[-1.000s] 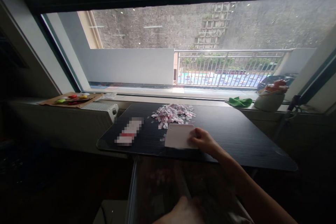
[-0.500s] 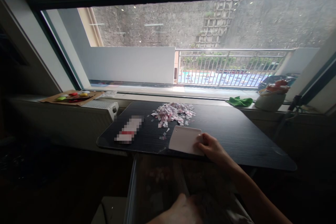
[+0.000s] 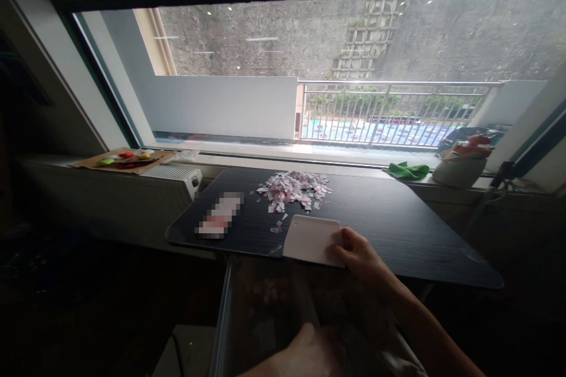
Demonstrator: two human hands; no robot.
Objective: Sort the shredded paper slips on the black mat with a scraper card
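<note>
My right hand point(image 3: 356, 247) is closed on the right end of a white scraper point(image 3: 312, 240), a flat sheet with a small hole near one corner. The scraper lies at the front edge of the black table point(image 3: 380, 212), its near side reaching slightly past the edge. Behind it is a heap of small cut paper scraps point(image 3: 294, 187), with a few loose scraps point(image 3: 277, 228) to its left. Below the table edge, my left hand point(image 3: 307, 344) is in deep shade over a see-through container point(image 3: 223, 312) with pale bits inside. Its fingers are lost in the dark.
A blurred-out white and red item point(image 3: 220, 218) lies at the table's left. A radiator point(image 3: 177, 179) and a board with colourful pieces point(image 3: 124, 159) stand beyond it. On the sill are a green cloth point(image 3: 407, 171) and a pale pot point(image 3: 460, 168).
The scraper has come slightly nearer, so its near side now overlaps the table's front edge. My left hand has barely moved, and the heap looks the same.
</note>
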